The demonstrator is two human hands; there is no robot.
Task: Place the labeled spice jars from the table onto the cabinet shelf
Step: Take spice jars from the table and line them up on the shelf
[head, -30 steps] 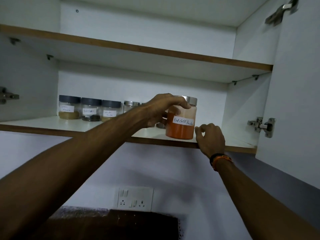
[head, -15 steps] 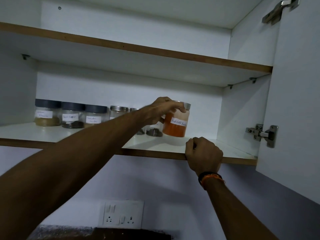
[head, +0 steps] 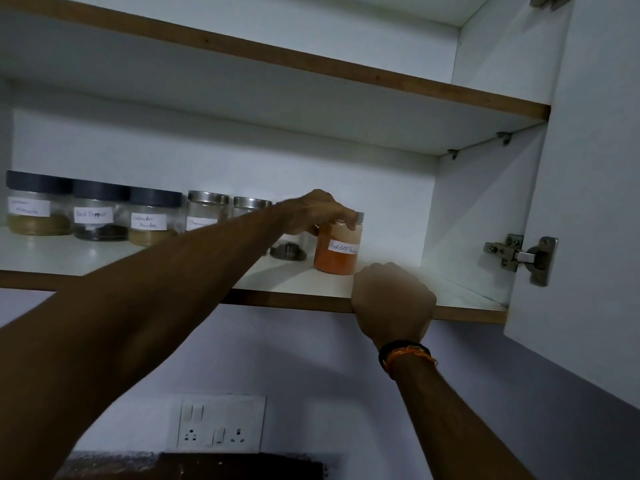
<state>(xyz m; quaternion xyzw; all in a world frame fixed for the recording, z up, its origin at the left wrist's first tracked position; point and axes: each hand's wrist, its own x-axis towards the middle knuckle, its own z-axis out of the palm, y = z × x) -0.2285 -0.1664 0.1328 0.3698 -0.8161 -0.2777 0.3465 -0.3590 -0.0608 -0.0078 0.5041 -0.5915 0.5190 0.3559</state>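
The left hand [head: 320, 211] gripped the red chilli jar [head: 337, 249] by its lid, standing on the cabinet shelf [head: 311, 280] at the row's right end. The right hand [head: 393, 299], fingers curled, gripped the shelf's near edge. A careless release could knock the neighbouring jar [head: 289, 249].

You are looking at a clear jar of orange-red powder [head: 337, 249] with a metal lid and a handwritten white label, standing upright on the lower cabinet shelf [head: 311, 278]. It is sitting at the right end of a row of labeled spice jars [head: 100, 216].
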